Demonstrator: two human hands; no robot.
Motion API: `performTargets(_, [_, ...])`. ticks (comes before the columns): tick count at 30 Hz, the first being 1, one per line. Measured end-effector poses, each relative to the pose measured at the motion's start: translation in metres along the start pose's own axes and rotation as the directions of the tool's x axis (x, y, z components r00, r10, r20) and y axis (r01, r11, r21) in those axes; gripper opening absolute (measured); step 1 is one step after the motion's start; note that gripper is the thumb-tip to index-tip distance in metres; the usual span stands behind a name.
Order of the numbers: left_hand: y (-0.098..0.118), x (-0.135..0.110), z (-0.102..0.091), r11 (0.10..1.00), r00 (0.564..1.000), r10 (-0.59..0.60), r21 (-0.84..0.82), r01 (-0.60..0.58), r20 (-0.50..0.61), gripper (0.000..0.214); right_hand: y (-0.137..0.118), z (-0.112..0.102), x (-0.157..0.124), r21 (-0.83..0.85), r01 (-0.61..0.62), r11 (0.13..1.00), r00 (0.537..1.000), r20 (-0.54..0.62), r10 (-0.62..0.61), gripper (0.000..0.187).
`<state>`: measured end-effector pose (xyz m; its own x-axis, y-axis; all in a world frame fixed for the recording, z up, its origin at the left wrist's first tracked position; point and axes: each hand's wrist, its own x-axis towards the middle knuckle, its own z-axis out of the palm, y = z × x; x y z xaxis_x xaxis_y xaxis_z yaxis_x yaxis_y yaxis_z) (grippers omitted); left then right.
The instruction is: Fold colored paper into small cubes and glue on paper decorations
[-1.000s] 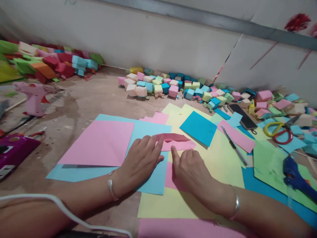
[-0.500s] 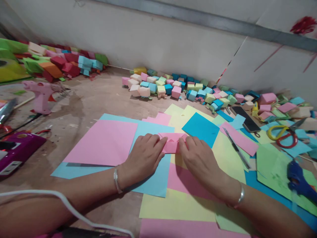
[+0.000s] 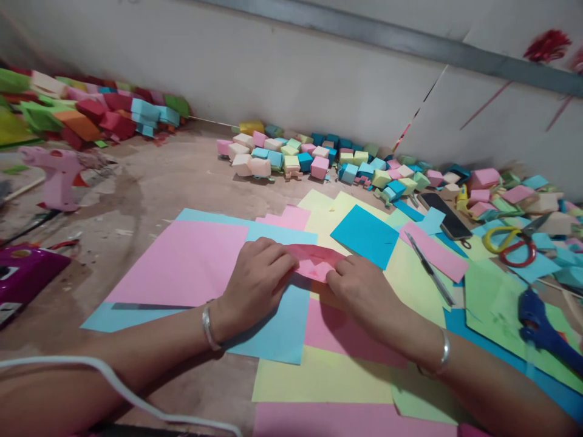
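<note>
A small folded pink paper is stretched between my two hands, slightly bowed and creased. My left hand pinches its left end, thumb and fingers together. At the right end my right hand grips it the same way. Both hands are over a light blue sheet and other coloured sheets. A large pink sheet lies on the blue one, left of my left hand. Beyond my right hand is a darker blue square of paper.
Paper cubes are heaped along the wall, with another pile at back left. To the right lie a pen, a phone, scissors and a blue glue gun. A pink glue gun stands left. A white cable crosses the front.
The pink paper has opened out from a flat folded strip into a wider, bowed shape. My hands have moved slightly apart, still gripping its ends. The view has shifted a little.
</note>
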<state>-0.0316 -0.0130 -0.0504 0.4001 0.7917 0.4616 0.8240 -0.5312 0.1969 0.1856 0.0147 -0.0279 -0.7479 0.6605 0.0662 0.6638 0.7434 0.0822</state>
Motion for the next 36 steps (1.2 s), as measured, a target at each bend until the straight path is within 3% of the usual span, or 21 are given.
performTargets(8, [0.002,0.0,0.003,0.998,0.991,0.005,-0.061,0.003,0.131,0.014,-0.005,0.019,0.003,0.0,0.11,0.994,0.972,-0.209,-0.108,0.019])
performTargets(13, [0.004,-0.001,0.002,0.995,0.985,0.006,-0.1,0.012,0.172,0.016,-0.006,0.03,0.007,0.061,0.135,0.989,0.965,-0.235,-0.117,0.021])
performTargets(22, [0.005,-0.002,0.004,0.991,0.992,-0.012,-0.133,0.029,0.125,0.013,-0.005,0.04,0.01,0.208,0.182,0.961,0.954,-0.276,-0.121,0.02])
performTargets(28, [0.005,-0.001,0.001,0.979,0.997,-0.028,-0.201,0.042,0.068,0.043,-0.005,0.044,0.01,0.281,0.2,0.938,0.941,-0.322,-0.104,0.019])
performTargets(33, [0.0,0.002,0.003,0.976,0.994,-0.094,-0.204,0.081,-0.056,0.049,-0.006,0.044,0.011,0.287,0.201,0.937,0.929,-0.36,-0.089,0.02])
performTargets(36, [-0.005,0.003,0.007,0.976,0.991,-0.119,-0.192,0.105,-0.066,0.049,-0.004,0.048,0.014,0.266,0.175,0.948,0.928,-0.366,-0.069,0.022])
